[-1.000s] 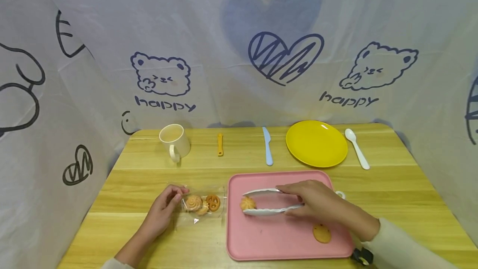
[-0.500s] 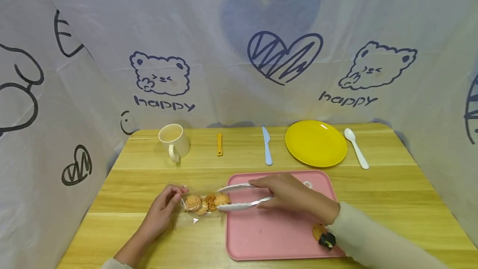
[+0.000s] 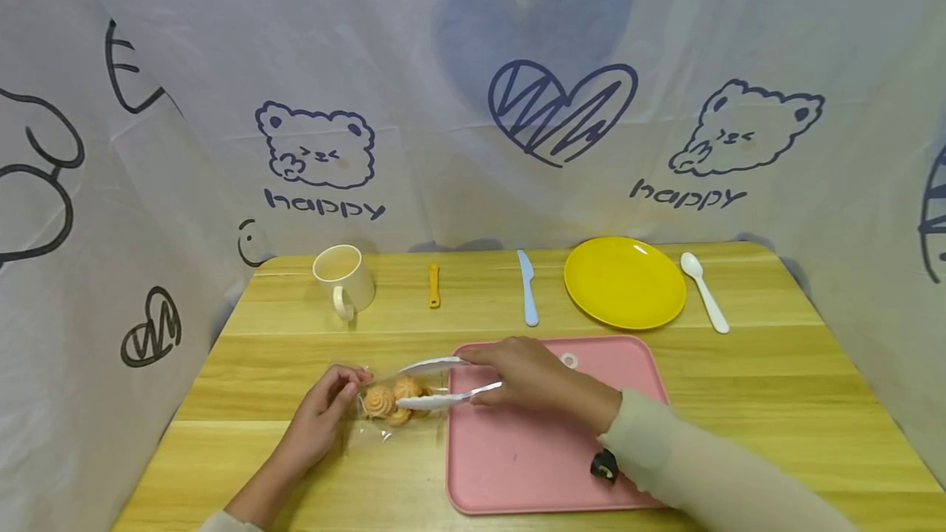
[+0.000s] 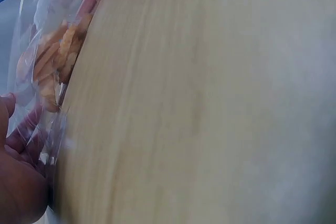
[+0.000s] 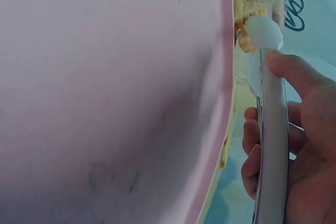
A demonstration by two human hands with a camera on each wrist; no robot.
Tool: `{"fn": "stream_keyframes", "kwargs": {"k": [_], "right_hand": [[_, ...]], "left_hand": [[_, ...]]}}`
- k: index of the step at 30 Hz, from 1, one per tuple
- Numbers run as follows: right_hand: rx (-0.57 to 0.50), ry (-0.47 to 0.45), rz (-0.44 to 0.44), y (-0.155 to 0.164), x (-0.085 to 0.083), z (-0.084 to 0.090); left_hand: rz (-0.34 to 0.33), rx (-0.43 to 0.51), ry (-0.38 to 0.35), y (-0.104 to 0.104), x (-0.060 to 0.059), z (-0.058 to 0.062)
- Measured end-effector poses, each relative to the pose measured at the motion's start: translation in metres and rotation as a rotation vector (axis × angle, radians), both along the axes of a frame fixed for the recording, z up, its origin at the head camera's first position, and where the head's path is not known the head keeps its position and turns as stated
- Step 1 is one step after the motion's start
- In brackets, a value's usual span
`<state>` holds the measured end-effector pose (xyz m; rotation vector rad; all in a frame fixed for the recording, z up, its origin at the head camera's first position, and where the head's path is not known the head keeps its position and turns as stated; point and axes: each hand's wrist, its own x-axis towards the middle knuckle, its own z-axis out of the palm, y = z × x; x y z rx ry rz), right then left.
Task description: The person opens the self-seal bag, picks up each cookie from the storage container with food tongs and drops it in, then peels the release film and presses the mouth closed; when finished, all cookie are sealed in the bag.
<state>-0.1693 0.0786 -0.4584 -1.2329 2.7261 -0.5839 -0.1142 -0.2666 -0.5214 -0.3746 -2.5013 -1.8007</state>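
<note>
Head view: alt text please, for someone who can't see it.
Right hand holds white tongs reaching into a clear bag of cookies that the left hand pinches open, beside a pink tray on a wooden table.

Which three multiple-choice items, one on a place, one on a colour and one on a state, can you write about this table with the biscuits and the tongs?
1. Where do the tips of the tongs lie?
A. in the bag
B. on the plate
C. in the cup

2. What colour is the tray?
A. yellow
B. pink
C. blue

3. What does the left hand do?
A. lies flat on the table
B. lifts the cup
C. pinches the bag's edge

Answers:
1 A, the white tips reach among the biscuits inside the clear bag.
2 B, the tray under the right hand is pink; the plate is the yellow thing.
3 C, its fingers close on the bag's left edge.
</note>
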Motion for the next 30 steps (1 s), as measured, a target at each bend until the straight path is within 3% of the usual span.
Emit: {"fn": "stream_keyframes", "kwargs": {"k": [16, 30], "right_hand": [[-0.020, -0.010, -0.002, -0.012, -0.001, -0.005], [0.014, -0.035, -0.026, -0.007, 0.002, -0.007]], "left_hand": [[0.009, 0.032, -0.050, 0.001, 0.001, 0.002], [0.011, 0.018, -0.025, 0.001, 0.000, 0.000]]}}
